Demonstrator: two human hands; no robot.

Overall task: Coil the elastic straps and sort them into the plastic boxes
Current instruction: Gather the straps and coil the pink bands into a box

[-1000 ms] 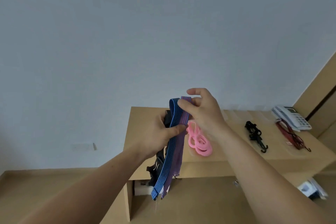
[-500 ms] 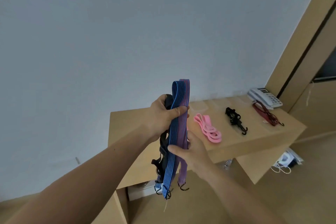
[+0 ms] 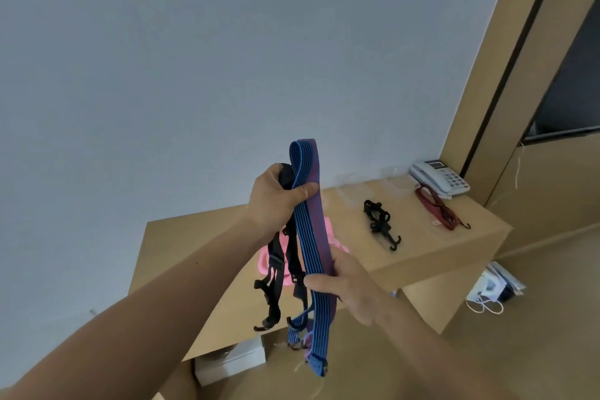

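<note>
Blue-purple strap (image 3: 311, 230) folded double, held in air above counter (image 3: 418, 230) front edge. Left hand (image 3: 276, 201) grip clamps its top bend plus black hooked strap (image 3: 276, 269); right hand (image 3: 350, 282) grip pinches lower run. Neither coiled yet. On counter: pink strap (image 3: 263, 261), black bundle (image 3: 378, 217), red strap (image 3: 438, 208) already gathered; boxed or not, cannot tell.

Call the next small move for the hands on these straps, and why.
Probably the right hand lifts the part it pinches up to the left hand, making the first coil turn. The left hand grips the folded top of the blue-purple strap together with a black strap; both hang uncoiled, hooked ends dangling.
</note>
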